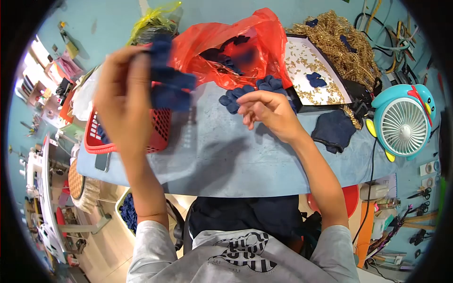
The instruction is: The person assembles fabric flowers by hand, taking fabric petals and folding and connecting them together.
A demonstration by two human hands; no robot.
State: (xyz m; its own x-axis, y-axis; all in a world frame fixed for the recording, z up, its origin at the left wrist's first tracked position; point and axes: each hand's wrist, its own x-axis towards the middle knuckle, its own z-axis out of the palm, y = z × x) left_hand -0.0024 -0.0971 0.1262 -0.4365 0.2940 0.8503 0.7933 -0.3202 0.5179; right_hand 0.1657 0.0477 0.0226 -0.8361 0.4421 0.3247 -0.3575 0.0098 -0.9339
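Raised over the red basket (160, 134), my left hand (123, 96) is blurred by motion and closed on a navy fabric flower (171, 87) with wide petals. My right hand (271, 115) hovers above the table, its fingers loosely bent and apart, with nothing visible in them. Just behind its fingertips lie navy fabric flowers (230, 100) on the blue table cover (203, 160). An open red plastic bag (186, 61) at the back holds more dark fabric pieces. A blurred navy piece (244, 55) shows at the bag's mouth.
A white tray (302, 59) of small gold pieces stands right of the bag, beside a heap of gold trim (339, 40). Navy cloth (334, 131) lies before it. A penguin-shaped fan (405, 125) stands far right, its cord crossing the edge. A phone (102, 162) sits near the basket.
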